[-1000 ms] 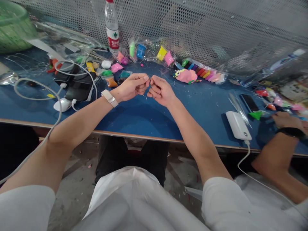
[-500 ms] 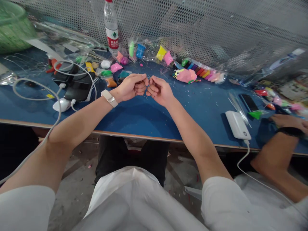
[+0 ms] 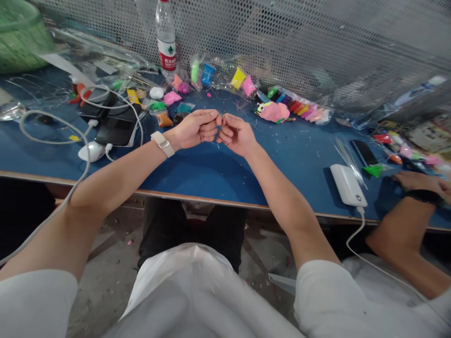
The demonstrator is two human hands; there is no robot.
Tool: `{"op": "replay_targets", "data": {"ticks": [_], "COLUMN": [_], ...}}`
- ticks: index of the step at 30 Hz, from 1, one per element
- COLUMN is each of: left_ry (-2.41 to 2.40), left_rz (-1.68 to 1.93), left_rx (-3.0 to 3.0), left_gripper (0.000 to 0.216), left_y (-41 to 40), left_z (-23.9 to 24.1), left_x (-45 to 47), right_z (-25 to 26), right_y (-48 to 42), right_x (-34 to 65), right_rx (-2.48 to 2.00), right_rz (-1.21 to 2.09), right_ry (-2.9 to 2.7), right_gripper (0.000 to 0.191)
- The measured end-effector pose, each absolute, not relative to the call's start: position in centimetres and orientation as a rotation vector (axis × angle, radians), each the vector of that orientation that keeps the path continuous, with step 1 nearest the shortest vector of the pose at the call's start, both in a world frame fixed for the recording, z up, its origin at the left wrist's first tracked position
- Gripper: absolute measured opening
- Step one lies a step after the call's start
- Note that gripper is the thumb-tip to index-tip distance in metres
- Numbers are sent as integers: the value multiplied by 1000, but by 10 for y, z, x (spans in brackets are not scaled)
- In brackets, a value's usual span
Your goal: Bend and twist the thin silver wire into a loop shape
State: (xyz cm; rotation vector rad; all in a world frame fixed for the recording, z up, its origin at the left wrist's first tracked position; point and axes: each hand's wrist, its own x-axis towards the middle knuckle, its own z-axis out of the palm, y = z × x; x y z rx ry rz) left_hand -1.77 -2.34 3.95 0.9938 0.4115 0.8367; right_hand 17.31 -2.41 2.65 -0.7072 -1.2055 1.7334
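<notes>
Above the blue table [image 3: 218, 176], my left hand [image 3: 199, 127] and my right hand [image 3: 237, 133] meet at their fingertips. Both are closed in a pinch, thumbs against the curled fingers. A tiny dark bit shows where the fingertips touch, too small to name. Right of my hands lies a pink clay figure [image 3: 274, 112] with a yellow face and googly eyes. Close to my left wrist are an orange clay packet [image 3: 164, 119] and a teal clay packet [image 3: 184, 108].
A water bottle [image 3: 166, 40] stands by the perforated metal screen [image 3: 282, 42]. Clay sticks [image 3: 299, 107] lie in a row behind the figure. Black power banks [image 3: 118, 124] and cables are at left, a white power bank [image 3: 348, 184] at right. A co-worker's arm [image 3: 405, 225] rests at far right.
My fingertips have come together, closing the small gap between my hands. The whole view has shifted slightly; the things on the table look unmoved.
</notes>
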Motion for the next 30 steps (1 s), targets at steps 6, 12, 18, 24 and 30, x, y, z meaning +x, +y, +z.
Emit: {"op": "replay_targets", "data": {"ticks": [6, 12, 18, 24, 30], "left_ry": [413, 415, 434, 452, 483], "left_rz": [836, 814, 822, 845, 949], "left_rx": [1031, 1042, 949, 960, 914], "left_gripper": [39, 49, 44, 46, 52], "left_y": [-23, -19, -24, -25, -22], "left_z": [37, 34, 37, 39, 43], "left_x": [-18, -17, -15, -12, -10], "right_z": [25, 27, 28, 26, 24], "right_y": [-23, -23, -23, -23, -20], "right_x": [174, 173, 173, 172, 162], "right_rx": [-747, -745, -796, -789, -697], "right_rz": [1719, 1708, 1666, 1692, 1753], "right_ry": [-1206, -1251, -1280, -1228, -1109], "right_gripper": [38, 37, 41, 42, 46]}}
